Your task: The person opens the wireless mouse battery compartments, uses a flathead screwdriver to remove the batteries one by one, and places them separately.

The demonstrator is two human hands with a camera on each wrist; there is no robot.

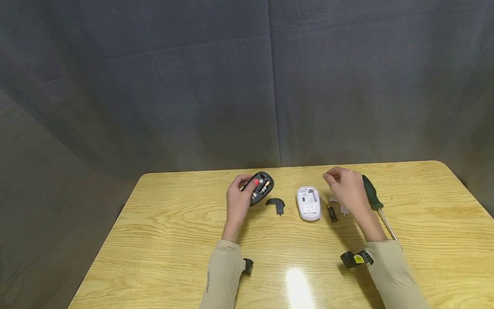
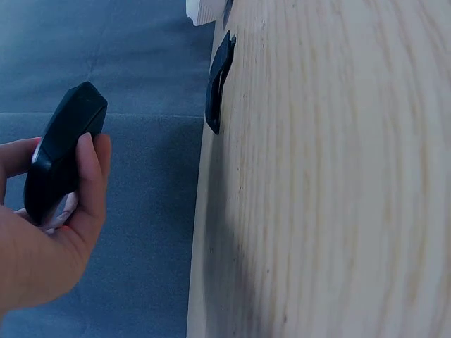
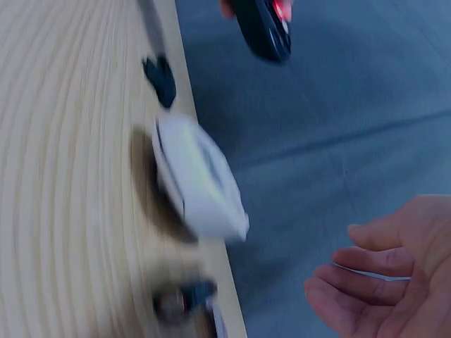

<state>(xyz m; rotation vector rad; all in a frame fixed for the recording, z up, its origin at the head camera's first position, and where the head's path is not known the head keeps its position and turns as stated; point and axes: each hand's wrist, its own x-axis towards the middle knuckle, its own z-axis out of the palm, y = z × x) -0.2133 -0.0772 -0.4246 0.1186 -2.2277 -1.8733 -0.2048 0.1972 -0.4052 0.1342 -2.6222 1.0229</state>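
My left hand (image 1: pixel 243 189) grips a black mouse (image 1: pixel 261 187) turned belly up just above the table; its open battery bay shows a battery and a red patch. In the left wrist view the fingers (image 2: pixel 88 176) curl round the black mouse (image 2: pixel 63 151). Its black cover (image 1: pixel 276 204) lies on the table beside it. A white mouse (image 1: pixel 308 202) lies belly up to the right. My right hand (image 1: pixel 336 178) hovers above a loose battery (image 1: pixel 332 213) and a small white cover (image 1: pixel 343 210), fingers (image 3: pixel 352 264) loosely curled and holding nothing.
A screwdriver with a green handle (image 1: pixel 371 193) lies right of my right hand, its shaft pointing toward me. The wooden table (image 1: pixel 173 240) ends in rounded far corners against a grey cloth backdrop (image 1: pixel 193 86). Wrist cameras (image 1: pixel 356 259) sit on both sleeves.
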